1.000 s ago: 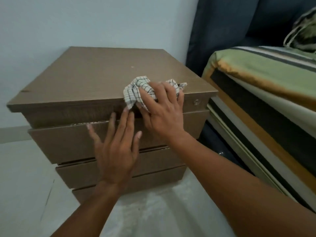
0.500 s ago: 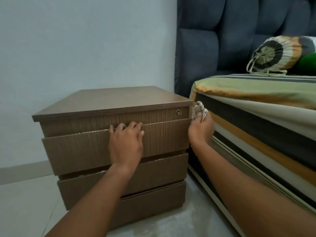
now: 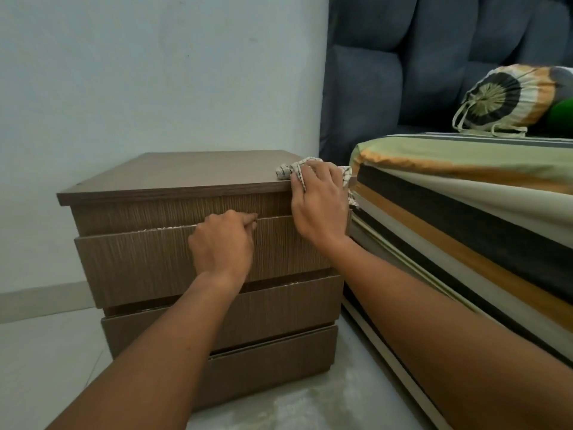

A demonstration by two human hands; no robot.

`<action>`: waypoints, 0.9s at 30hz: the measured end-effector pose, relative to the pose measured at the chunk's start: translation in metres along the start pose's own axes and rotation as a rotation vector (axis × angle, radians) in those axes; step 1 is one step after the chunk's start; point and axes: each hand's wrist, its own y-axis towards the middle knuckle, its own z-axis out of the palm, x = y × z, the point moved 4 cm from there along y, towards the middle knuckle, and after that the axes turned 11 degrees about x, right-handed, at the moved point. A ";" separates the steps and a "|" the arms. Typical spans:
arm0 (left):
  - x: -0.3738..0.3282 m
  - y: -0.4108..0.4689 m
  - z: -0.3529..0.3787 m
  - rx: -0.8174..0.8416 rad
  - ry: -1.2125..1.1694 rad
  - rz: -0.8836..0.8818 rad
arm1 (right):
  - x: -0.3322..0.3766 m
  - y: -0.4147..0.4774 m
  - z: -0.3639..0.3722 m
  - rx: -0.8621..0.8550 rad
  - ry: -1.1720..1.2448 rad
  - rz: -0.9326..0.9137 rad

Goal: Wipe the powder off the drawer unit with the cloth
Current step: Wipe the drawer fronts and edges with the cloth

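Checked cloth bunched under gripping right hand at drawer unit's right top corner.

Count, by kind:

- Drawer unit: one, brown wood grain.
- Drawer fronts on it: three, stacked under a fixed top panel.
- Checked cloth: one, bunched at the unit's front right top corner.
- Bare hands: two, left hand and right hand.
- Bed with striped cover: one.
- Striped bolster pillow: one.
- Green item beside the pillow: one, kind unclear.
- Padded headboard: one.
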 end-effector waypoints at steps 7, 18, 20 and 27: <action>-0.003 -0.005 -0.002 -0.020 -0.027 -0.011 | -0.038 -0.027 0.005 -0.080 0.087 0.062; -0.003 -0.022 -0.007 0.010 -0.022 0.116 | -0.045 -0.057 -0.010 0.014 -0.060 0.225; 0.007 -0.029 -0.012 -0.023 -0.019 0.149 | -0.032 -0.054 -0.011 0.064 -0.121 0.154; 0.137 -0.048 -0.046 -0.331 -0.304 -0.418 | -0.006 -0.058 0.003 0.087 -0.205 0.082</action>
